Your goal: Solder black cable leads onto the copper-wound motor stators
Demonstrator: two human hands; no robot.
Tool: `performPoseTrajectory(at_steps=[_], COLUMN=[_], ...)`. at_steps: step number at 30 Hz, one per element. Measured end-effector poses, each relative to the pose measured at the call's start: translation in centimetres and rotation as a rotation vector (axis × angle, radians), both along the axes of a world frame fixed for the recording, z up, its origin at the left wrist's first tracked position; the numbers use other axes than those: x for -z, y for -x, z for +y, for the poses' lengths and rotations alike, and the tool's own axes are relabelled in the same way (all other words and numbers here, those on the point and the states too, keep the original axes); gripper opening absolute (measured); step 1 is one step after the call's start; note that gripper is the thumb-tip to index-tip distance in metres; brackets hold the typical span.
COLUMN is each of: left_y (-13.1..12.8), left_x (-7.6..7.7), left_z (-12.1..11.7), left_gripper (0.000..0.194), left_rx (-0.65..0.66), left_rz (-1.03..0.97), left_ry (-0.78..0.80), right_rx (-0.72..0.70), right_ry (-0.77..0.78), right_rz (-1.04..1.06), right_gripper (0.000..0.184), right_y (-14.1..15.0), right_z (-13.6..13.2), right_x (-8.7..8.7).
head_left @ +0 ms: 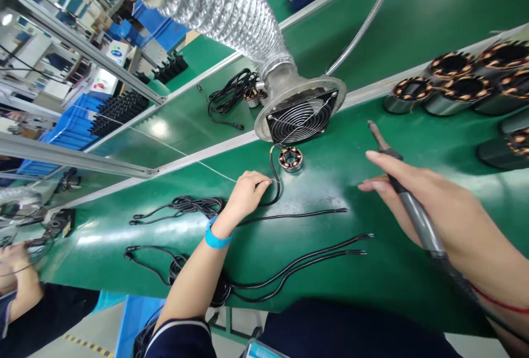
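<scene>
The small copper-wound ring [291, 159] sits on the green table [318, 281], just below the fan [300, 118]. Beside it, my left hand [249, 193] pinches a thin wire [276, 182]; my right hand [433, 204] grips a soldering iron [417, 217].

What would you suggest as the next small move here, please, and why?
I would probably ease the soldering iron left, toward the small copper-wound ring: the right hand holds it well to the right, while the left hand pinches beside the black cable curving up next to the ring.
</scene>
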State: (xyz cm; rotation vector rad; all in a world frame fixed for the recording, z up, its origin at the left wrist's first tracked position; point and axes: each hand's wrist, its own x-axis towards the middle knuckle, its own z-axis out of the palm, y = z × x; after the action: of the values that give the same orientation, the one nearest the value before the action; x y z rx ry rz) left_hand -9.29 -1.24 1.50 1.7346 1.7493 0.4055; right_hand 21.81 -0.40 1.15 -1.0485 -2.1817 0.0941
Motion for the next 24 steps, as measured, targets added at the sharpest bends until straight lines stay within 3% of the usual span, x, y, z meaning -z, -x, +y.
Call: performPoseTrajectory(at_steps=[3, 7, 12, 17, 21, 24], left_y=[-0.5, -1.7, -4.4, -5.7, -5.9, -5.9], left_x=[0.1, -0.8, -1.0, 0.0, 0.0, -0.4], left_z=[-0.7, -2.1, -4.3, -4.8, -4.7, -4.7], left_gripper=[0.029, 0.044, 0.057, 0.057, 0.056, 0.053], left_rx=[-0.119, -0.242, -0.085, -0.016, 0.039, 0.051], left_rz=[-0.067, -0.308, -0.479, -0.508, -0.511, -0.486], left_ry=[-0.064, -0.031, 0.312, 0.5, 0.531, 0.461], right_rx=[0.048, 0.294, 0.506, 0.503, 0.402, 0.365], right_ry=[-0.031, -0.111, -0.043, -0.055, -0.028, -0.014], right_rz=[-0.191, -0.315, -0.495, -0.438, -0.286, -0.327], right_gripper=[0.026, 0.026, 0.016, 0.008, 0.008, 0.009], right_y=[-2.0, -5.7, -10.0, -10.5, -8.5, -7.8], right_z=[-0.7, -0.7, 1.6, 3.3, 3.1, 2.6], right_x=[-1.3, -1.6, 0.1, 1.2, 1.7, 1.5])
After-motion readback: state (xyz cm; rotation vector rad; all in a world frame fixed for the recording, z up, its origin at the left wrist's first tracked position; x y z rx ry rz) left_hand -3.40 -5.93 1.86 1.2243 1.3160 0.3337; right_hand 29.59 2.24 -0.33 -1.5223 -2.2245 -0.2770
